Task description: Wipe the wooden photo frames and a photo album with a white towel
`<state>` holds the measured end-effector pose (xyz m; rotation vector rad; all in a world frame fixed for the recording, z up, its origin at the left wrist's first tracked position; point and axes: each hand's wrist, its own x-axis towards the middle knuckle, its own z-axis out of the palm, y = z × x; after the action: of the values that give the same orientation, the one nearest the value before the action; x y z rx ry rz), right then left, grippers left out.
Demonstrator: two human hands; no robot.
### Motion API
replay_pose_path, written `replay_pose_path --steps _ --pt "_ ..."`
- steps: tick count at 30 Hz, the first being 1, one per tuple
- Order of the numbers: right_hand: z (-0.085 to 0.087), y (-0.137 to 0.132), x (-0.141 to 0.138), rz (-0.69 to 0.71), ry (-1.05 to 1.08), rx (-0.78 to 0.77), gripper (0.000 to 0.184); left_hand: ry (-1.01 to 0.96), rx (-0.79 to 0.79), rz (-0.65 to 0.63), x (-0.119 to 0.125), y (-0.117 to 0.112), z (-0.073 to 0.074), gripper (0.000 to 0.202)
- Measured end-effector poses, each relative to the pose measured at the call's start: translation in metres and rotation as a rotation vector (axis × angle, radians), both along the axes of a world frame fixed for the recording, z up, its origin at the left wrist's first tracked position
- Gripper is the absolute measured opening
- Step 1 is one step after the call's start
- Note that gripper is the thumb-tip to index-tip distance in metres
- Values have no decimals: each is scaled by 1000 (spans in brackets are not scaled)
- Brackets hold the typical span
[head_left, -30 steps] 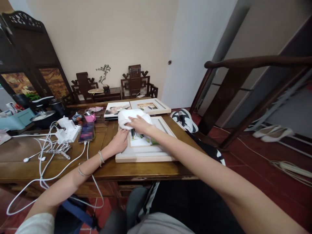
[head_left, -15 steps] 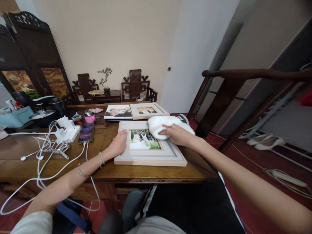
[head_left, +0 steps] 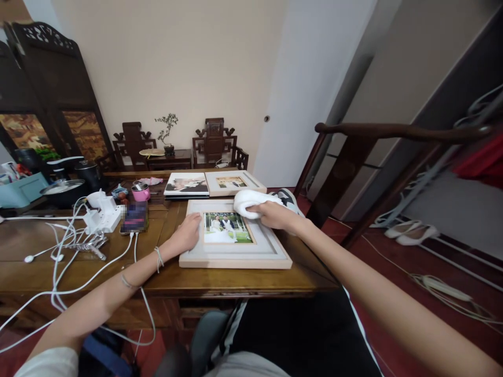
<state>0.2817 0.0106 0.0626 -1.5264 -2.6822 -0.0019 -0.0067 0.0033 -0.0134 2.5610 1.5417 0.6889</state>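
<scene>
A light wooden picture frame (head_left: 236, 263) with a photo of two people lies flat near the table's front edge. My left hand (head_left: 188, 232) grips its left side, fingers closed over the border. In my right hand (head_left: 274, 214) is a bunched white towel (head_left: 251, 200), pressed on the frame's upper right part and covering that corner. My right fingertips are partly sunk in the towel. Just behind, a second framed photo (head_left: 253, 184) lies beside a stack topped by a picture panel (head_left: 186, 183).
To the left, a phone (head_left: 134, 218), a white power strip (head_left: 102, 214) and tangled white cables spread over the wooden table (head_left: 165, 280). A pink cup (head_left: 140, 192) and a lidded pan (head_left: 65, 191) stand farther back. A dark wooden chair (head_left: 353, 157) rises at the right.
The view has shifted slightly, so everything sits a little farther left. The towel looks more bunched under my right hand. My left hand stays on the frame's left side.
</scene>
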Motion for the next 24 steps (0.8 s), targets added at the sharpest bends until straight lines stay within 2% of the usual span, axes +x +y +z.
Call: replay_pose_path --steps 2,4,6,11,13,14,15,17,22,24 --pt "-2 10 -3 0 -5 27 62 -14 -6 18 0 -1 2 50" --pt "-4 3 -2 21 -17 41 63 -33 2 19 1 -2 3 51" --pt "-4 -22 2 58 -19 32 65 -41 0 18 1 -3 4 51" --pt "13 -119 15 109 4 -99 65 -8 -25 36 4 -2 4 49" --pt "20 -141 15 88 -1 -151 64 13 -13 21 4 -2 4 47" --pt "22 -144 14 72 2 -162 63 19 -5 11 4 -2 4 47" --pt "22 -141 13 58 9 -162 63 20 4 -2 4 -1 4 46" --pt "17 -119 9 49 34 -139 64 11 21 -25 3 -1 3 46" --pt "-3 -21 -8 -10 106 24 66 8 57 -80 -1 3 3 46" --pt "-9 5 -17 -65 87 79 64 18 64 -74 -2 4 4 46"
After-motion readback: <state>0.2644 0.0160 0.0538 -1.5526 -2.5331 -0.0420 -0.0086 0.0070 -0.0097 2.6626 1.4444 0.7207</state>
